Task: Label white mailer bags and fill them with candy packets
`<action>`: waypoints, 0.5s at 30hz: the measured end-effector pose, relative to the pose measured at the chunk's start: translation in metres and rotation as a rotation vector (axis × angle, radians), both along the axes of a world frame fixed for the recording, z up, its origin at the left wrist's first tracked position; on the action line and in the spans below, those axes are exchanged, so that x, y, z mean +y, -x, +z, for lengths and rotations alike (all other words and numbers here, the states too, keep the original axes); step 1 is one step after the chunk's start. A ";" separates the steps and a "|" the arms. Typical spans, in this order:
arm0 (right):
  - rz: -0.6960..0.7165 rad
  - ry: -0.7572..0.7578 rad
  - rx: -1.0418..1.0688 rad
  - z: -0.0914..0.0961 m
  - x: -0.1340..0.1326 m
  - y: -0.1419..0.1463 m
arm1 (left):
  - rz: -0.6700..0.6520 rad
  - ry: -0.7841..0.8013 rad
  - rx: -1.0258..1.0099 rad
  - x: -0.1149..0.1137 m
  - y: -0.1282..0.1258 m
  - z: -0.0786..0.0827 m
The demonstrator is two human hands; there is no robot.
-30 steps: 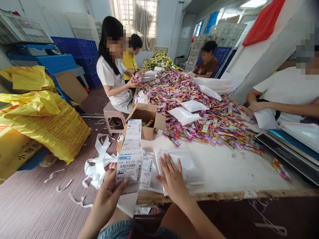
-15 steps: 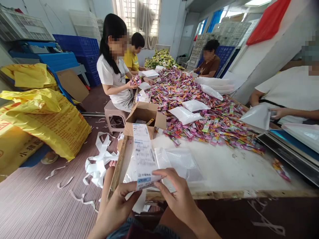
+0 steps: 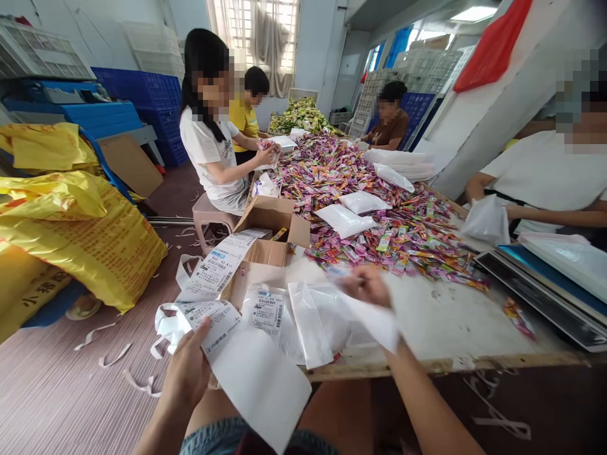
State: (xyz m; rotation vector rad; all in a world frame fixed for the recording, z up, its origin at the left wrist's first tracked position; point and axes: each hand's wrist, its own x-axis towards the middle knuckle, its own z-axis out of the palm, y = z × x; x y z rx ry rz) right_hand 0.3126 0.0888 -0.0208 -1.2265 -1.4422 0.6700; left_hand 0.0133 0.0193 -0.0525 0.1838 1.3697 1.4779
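Observation:
My left hand (image 3: 190,370) is closed on a long strip of printed shipping labels (image 3: 211,272), held out past the table's left corner. The strip's bare white backing (image 3: 258,379) hangs below that hand. My right hand (image 3: 367,285) is over the table, blurred, pinching a white sheet (image 3: 379,321) that trails toward me. Beneath it lie white plastic mailer bags (image 3: 315,322). One bag (image 3: 267,309) carries a stuck-on label. An open cardboard box (image 3: 270,234) stands just behind them.
A big heap of coloured sachets (image 3: 351,183) covers the wooden table (image 3: 450,363), with filled white bags (image 3: 346,220) on it. Several other people sit along both sides. A dark tray (image 3: 535,284) lies at the right, yellow sacks (image 3: 85,234) at the left, and paper strips (image 3: 111,360) litter the floor.
Both hands held the label strip together at the table edge. Now my left hand has swung the strip out to the left, and my right hand has pulled a white sheet up and right.

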 end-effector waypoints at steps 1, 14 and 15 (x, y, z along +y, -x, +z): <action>0.026 0.057 -0.179 -0.016 0.011 -0.002 | -0.029 0.003 -0.015 -0.002 0.000 0.000; 0.326 0.325 -0.483 -0.054 0.064 -0.020 | -0.191 0.074 -0.002 -0.007 -0.014 0.017; 0.130 0.338 -0.264 -0.045 0.085 -0.023 | -0.200 0.053 0.029 -0.008 -0.014 0.017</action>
